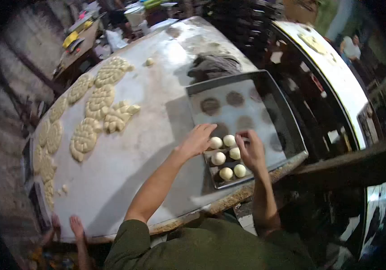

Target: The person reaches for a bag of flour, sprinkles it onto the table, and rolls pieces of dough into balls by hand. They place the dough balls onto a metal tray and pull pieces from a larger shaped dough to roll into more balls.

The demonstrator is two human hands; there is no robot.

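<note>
Several pale, round dough balls stand in pairs at the near left of a dark-rimmed rectangular baking tray (292, 121). My left hand (197, 140) reaches over the tray's left rim, fingers stretched out, close beside one dough ball (216, 142). From the right, my right hand (252, 149) hangs over the tray with curved fingers and the thumb apart. Its fingertips are near another dough ball (229, 140), and its palm side partly covers a third dough ball (234, 153). Whether either hand touches a ball is hard to make out.
Scored dough pieces (99, 101) lie along the left of the pale worktable (143, 135). A dark cloth (214, 66) is bunched behind the tray. Another person's hands (77, 226) rest at the table's near left edge. A rack and a second table (336, 67) stand right.
</note>
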